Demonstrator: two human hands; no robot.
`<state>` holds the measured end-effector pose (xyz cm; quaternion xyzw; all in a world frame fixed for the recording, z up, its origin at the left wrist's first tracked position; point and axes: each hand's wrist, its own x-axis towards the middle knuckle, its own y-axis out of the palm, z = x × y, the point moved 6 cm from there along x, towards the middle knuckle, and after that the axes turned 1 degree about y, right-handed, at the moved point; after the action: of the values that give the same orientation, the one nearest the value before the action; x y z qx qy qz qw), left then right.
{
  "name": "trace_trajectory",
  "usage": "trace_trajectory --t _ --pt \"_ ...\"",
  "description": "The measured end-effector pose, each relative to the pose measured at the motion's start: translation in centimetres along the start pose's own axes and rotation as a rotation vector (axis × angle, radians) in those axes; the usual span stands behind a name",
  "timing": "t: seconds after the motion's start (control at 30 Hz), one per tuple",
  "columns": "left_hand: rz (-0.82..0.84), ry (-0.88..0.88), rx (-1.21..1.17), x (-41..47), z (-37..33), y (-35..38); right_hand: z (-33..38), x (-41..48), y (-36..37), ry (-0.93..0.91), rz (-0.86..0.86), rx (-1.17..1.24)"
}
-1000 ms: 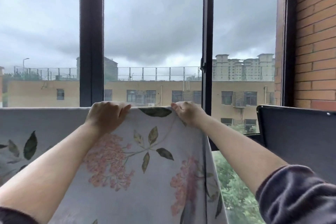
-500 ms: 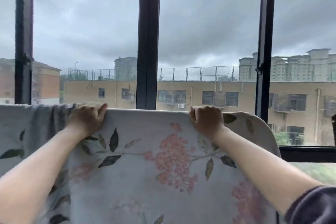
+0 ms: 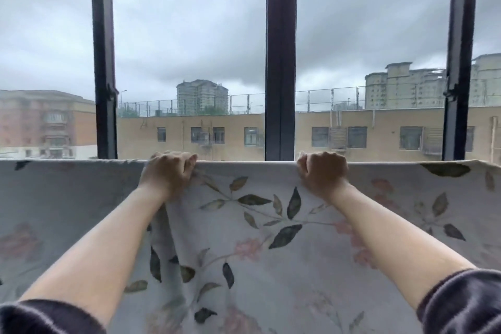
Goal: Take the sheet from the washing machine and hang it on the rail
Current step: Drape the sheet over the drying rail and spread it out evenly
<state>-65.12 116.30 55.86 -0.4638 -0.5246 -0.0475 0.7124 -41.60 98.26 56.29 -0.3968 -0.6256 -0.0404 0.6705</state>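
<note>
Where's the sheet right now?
Head view: the sheet fills the lower half, top edge gripped by the left hand and right hand, just below the window frame.

Window: dark metal upright frame bars [image 3: 279,62], clear glass between.
Light: flat grey daylight, heavy overcast sky [image 3: 189,22].
Outside, near: long tan flat-roofed building [image 3: 230,141], wire roof fence [image 3: 244,102].
Outside, far: reddish brick block [image 3: 46,119] left; pale tower blocks [image 3: 404,87] right.

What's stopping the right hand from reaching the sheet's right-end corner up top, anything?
Probably nothing, so yes: the top edge of the sheet runs bare from the right hand to that corner. The hand grips the edge, so it must let go first.
</note>
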Motion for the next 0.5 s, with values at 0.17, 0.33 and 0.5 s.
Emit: trace_trajectory --t 0.17,0.33,0.5 --pt "-0.024 -0.18 0.019 -0.7 8.3 -0.5 -0.6 0.2 0.7 0.062 -0.021 0.044" --pt "-0.094 -0.251 -0.02 -1.0 13.9 0.0 1.5 0.8 1.7 0.114 -0.091 0.064" --pt "-0.28 -0.153 0.032 -1.5 13.2 -0.4 8.5 1.9 2.1 0.073 -0.126 0.056"
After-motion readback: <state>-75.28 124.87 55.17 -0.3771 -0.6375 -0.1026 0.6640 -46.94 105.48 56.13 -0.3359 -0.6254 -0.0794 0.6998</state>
